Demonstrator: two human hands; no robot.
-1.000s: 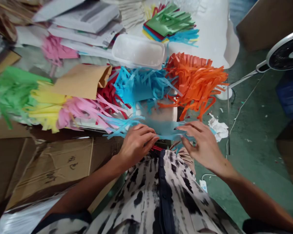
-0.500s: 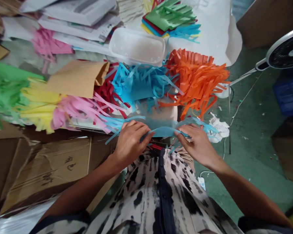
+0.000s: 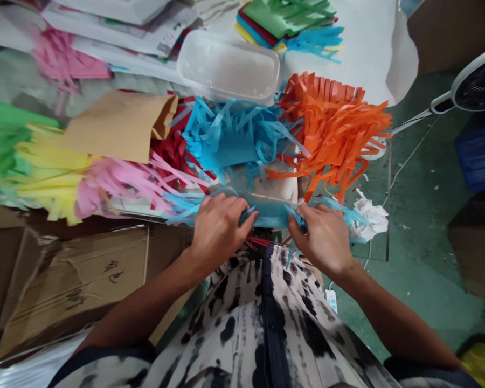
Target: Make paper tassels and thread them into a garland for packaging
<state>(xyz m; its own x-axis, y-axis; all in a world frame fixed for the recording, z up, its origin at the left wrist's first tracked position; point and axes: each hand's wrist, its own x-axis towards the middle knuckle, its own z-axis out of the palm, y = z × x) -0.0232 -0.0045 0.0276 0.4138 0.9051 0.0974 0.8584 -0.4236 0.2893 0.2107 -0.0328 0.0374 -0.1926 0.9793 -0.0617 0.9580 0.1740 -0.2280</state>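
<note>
A light-blue fringed tissue-paper sheet (image 3: 271, 216) stretches between my two hands at the table's front edge, its cut strips spreading out to both sides. My left hand (image 3: 220, 223) is closed on its left part, thumb against the fingers. On the right part, my right hand (image 3: 321, 230) pinches the paper the same way. Short strip ends poke out at both thumbs. Just beyond lie a bunch of blue fringed paper (image 3: 234, 143) and a heap of orange fringed paper (image 3: 331, 126). My palms and the paper beneath them are hidden.
A clear plastic tub (image 3: 228, 67) stands behind the blue bunch. To the left are a brown paper bag (image 3: 113, 126) and pink (image 3: 121, 186), yellow (image 3: 54, 167) and green fringes (image 3: 4, 145). Crumpled white paper (image 3: 371, 214) is at right, with a fan (image 3: 480, 81) beyond. Cardboard (image 3: 81, 285) lies lower left.
Half a second ago a blue strip arched between my thumbs; now it is parted, with ends at each hand. Both hands remain closed on the paper. The view has shifted slightly.
</note>
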